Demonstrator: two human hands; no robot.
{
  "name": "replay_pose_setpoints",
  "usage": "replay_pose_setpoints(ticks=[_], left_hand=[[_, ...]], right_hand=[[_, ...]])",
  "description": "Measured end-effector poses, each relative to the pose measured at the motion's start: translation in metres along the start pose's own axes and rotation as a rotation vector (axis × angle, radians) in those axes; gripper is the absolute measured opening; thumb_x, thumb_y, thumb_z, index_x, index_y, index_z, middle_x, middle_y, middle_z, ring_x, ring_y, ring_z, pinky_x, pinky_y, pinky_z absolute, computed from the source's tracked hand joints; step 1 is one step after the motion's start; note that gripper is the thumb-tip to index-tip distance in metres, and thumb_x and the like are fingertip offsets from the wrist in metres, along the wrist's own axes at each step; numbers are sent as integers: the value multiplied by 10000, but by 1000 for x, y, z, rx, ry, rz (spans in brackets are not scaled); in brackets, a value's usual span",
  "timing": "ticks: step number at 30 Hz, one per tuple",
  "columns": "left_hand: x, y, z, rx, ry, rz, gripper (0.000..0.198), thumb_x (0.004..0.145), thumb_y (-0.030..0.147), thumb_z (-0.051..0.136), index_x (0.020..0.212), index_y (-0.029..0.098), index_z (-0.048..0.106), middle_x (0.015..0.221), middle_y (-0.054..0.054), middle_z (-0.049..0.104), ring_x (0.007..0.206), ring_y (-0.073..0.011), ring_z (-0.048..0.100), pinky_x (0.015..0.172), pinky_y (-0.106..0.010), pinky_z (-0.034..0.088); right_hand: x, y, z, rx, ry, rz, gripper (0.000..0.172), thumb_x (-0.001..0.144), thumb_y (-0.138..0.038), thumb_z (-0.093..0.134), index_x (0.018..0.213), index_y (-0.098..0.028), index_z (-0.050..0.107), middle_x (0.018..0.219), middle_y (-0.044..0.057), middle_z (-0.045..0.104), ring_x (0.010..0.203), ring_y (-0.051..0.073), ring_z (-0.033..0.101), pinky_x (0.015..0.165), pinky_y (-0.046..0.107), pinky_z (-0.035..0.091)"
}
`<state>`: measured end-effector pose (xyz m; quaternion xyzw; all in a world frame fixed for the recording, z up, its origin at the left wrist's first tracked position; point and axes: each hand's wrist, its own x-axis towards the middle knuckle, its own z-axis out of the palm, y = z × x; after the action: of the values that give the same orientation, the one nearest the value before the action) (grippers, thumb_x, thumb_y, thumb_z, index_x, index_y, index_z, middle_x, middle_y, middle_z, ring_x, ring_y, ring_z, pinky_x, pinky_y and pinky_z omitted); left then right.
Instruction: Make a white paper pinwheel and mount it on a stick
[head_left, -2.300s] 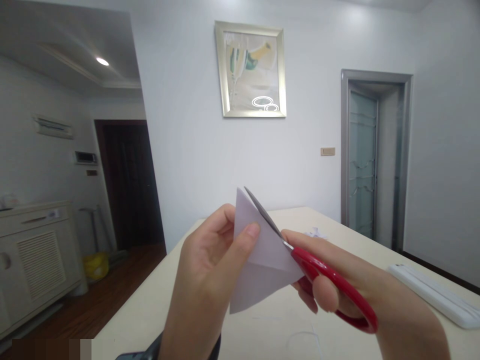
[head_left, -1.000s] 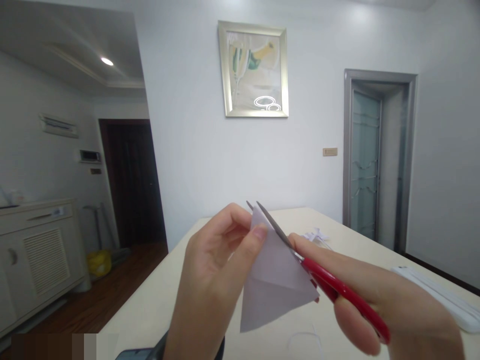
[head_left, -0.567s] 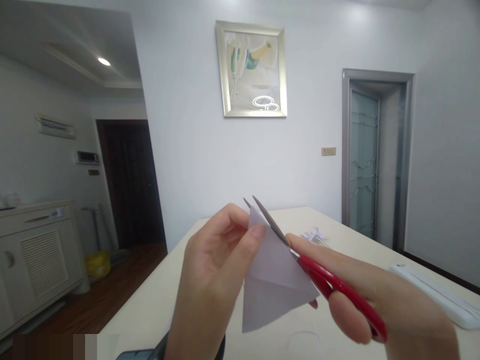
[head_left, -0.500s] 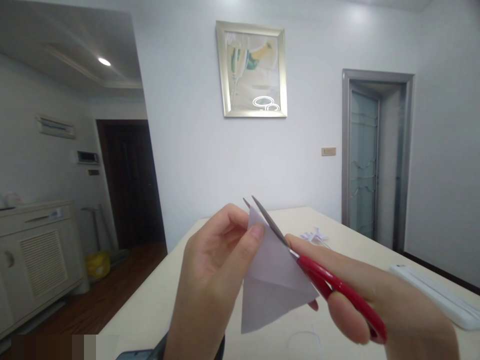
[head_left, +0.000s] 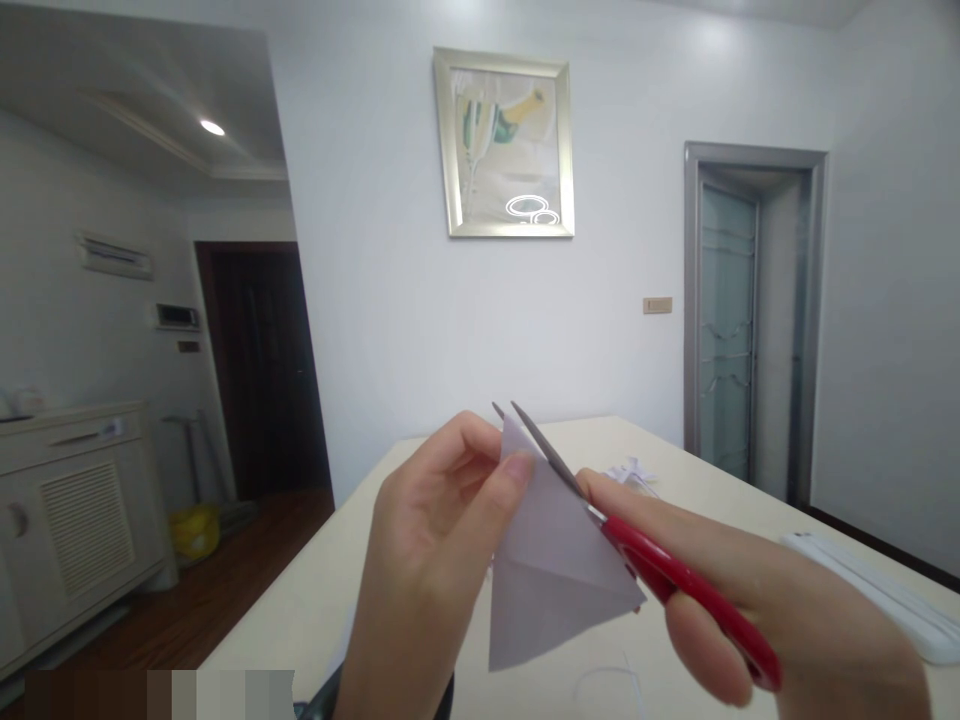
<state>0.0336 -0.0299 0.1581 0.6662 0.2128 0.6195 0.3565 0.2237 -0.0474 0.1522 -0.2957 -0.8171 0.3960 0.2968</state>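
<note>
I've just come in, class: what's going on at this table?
A person's left hand pinches a creased piece of white paper above the table. Their right hand holds red-handled scissors, blades slightly parted at the paper's slanted edge. White paper scraps lie on the table, beyond the right hand.

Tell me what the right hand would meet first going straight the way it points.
The right hand would likely meet the paper first, at the blades of its scissors; depth is hard to judge.
</note>
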Motion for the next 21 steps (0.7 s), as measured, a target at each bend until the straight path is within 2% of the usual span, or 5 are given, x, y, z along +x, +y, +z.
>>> replay_pose_setpoints(ticks=[4, 10, 17, 21], left_hand=[[1, -1, -1, 6, 16, 9, 97, 857, 244, 547, 764, 220, 531, 675, 25, 507, 631, -118, 468, 542, -210, 386], [1, 1, -1, 63, -18, 23, 140, 872, 252, 525, 742, 216, 492, 685, 22, 530, 658, -132, 493, 587, -238, 396], [1, 2, 1, 58, 2, 26, 154, 873, 248, 528, 728, 215, 491, 677, 32, 528, 650, -119, 480, 594, -227, 399], [1, 1, 2, 44, 20, 37, 140, 869, 242, 536, 735, 217, 509, 669, 34, 536, 627, -116, 484, 556, -219, 394]], right_hand=[[-1, -6, 0, 100, -38, 50, 239, 865, -441, 453, 940, -214, 476, 485, -48, 467, 579, 151, 510, 558, 257, 414], [-1, -9, 3, 151, -10, 69, 236, 920, -427, 321, 872, -226, 435, 446, -76, 360, 505, 131, 457, 592, 271, 363], [0, -4, 4, 118, 1, -6, 205, 944, -391, 302, 842, -226, 369, 480, -73, 384, 567, 125, 390, 634, 274, 322], [0, 0, 2, 85, -15, -64, 173, 934, -381, 365, 864, -224, 388, 550, -43, 536, 618, 134, 441, 643, 266, 349]])
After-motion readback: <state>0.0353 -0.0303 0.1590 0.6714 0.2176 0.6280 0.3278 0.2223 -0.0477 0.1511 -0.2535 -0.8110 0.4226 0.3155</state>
